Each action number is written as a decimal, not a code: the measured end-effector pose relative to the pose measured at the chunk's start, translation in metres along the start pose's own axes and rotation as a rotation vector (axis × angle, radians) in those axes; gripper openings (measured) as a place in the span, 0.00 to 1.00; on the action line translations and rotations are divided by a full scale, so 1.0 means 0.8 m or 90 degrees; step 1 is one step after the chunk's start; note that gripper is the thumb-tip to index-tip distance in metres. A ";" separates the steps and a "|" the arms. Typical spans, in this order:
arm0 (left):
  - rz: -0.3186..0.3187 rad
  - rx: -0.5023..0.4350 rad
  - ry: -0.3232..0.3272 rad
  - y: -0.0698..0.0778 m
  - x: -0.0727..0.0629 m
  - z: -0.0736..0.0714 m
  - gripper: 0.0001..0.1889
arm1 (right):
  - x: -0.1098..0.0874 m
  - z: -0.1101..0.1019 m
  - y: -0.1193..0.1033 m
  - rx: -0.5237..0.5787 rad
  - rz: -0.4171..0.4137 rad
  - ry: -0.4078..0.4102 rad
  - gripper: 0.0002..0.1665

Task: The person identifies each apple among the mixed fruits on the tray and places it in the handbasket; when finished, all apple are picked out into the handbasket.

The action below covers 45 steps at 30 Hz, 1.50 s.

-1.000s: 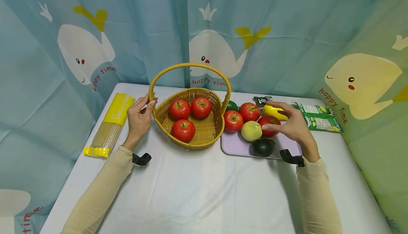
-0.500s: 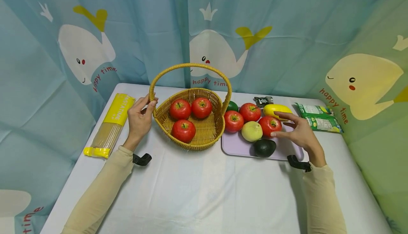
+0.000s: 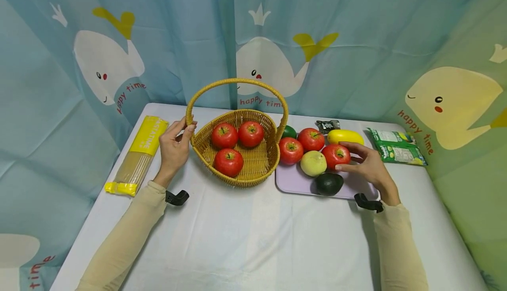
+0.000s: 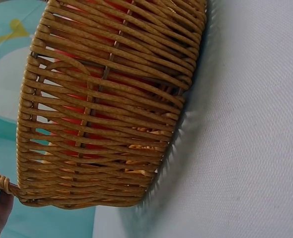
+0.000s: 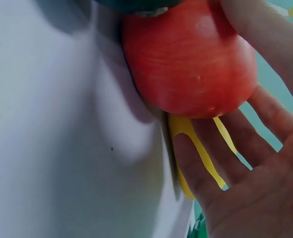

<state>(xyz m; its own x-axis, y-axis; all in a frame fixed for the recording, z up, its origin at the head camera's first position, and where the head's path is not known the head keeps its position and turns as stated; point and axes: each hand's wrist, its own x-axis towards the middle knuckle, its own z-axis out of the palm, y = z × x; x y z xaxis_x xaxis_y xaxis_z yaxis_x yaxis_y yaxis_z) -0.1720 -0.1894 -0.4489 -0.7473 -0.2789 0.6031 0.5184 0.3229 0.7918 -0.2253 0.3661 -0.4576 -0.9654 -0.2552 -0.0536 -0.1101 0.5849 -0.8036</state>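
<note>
A yellow wicker basket (image 3: 253, 163) with a tall handle (image 3: 237, 81) stands upright on the table, three red apples inside. My left hand (image 3: 174, 145) pinches the foot of the handle on its left side. My right hand (image 3: 368, 165) is at a red apple (image 3: 331, 157) on the lilac tray (image 3: 293, 186), thumb on its near side and index finger on its far side. In the right wrist view the thumb overlaps this apple (image 5: 186, 59), and the other fingers stretch out behind it. A pale round fruit (image 3: 313, 163) and a dark avocado (image 3: 328, 184) lie close beside it.
Also on the tray are two red apples (image 3: 311, 140), a yellow oblong fruit (image 3: 345, 137) and a dark green fruit (image 3: 289, 132). A small black packet (image 3: 328, 126) lies behind. Green packets (image 3: 398, 145) lie to the right, a yellow pasta pack (image 3: 138, 154) to the left. Curtains surround the table.
My right hand first drew back to the right off the apple, then came slightly left again, its index finger closing in on the apple. The left hand and basket stayed put.
</note>
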 end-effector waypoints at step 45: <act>0.004 -0.026 0.002 0.002 0.000 0.002 0.16 | -0.016 -0.018 0.013 0.167 0.000 0.030 0.44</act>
<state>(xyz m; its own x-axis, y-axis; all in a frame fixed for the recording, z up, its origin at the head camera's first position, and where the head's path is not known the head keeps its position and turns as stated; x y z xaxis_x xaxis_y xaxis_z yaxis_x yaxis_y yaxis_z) -0.1717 -0.1875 -0.4477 -0.7429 -0.2806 0.6078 0.5395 0.2867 0.7917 -0.2176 0.3868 -0.4570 -0.9760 -0.2158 -0.0302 -0.0517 0.3640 -0.9300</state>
